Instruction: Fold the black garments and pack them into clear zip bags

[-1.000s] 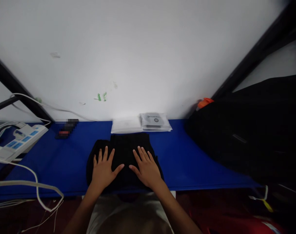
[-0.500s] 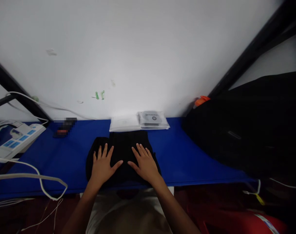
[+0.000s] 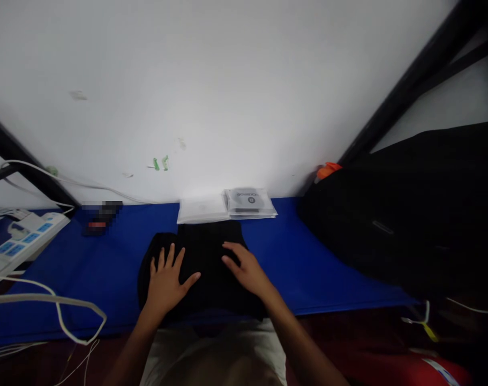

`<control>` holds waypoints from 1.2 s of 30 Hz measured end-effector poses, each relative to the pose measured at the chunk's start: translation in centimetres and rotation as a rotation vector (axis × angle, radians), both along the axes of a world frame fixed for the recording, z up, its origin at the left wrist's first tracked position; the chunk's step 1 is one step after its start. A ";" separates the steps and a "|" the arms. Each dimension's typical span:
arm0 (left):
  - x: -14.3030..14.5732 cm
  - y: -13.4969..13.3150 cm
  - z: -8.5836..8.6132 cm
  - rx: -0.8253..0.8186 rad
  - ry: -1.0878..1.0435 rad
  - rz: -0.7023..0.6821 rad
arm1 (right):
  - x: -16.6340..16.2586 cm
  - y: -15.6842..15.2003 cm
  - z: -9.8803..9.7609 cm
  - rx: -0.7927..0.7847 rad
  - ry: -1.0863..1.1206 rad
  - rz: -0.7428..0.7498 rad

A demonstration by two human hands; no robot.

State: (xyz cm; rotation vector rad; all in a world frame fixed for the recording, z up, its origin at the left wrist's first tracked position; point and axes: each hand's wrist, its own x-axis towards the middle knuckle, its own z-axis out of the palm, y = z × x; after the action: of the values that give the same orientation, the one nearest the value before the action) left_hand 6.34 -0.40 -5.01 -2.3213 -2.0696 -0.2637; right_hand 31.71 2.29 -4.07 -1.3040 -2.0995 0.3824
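Observation:
A folded black garment lies on the blue table right in front of me. My left hand rests flat on its left part with the fingers spread. My right hand lies on the right part, turned a little to the left, its fingers stretched toward the middle of the cloth. Neither hand holds anything. Just behind the garment, against the white wall, lie a clear plastic bag and a stack of packets with a grey label.
A large black heap of cloth fills the right end of the table, with an orange thing at its top. A white power strip and white cables lie at the left. A small dark object sits near the wall.
My right hand has slid left and forward on the garment, its fingers now pointing more toward the middle. The left hand has stayed flat in place. The view shifted slightly.

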 end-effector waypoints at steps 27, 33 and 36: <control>-0.2 -0.3 -0.3 0.048 -0.207 -0.002 | 6.8 14.0 5.1 0.124 -0.567 -0.456; 0.9 -1.8 1.6 0.530 -0.549 -0.030 | 0.7 6.2 7.2 0.332 -0.441 -0.175; 1.6 -2.0 3.0 0.689 -0.490 -0.133 | -3.2 1.8 5.8 0.319 -0.394 0.075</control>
State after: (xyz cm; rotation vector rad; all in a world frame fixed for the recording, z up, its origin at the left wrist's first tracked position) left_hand 7.97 -2.39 -2.02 -2.0630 -1.5698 -1.4114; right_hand 28.56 4.09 1.74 -1.1817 -2.4128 -0.1931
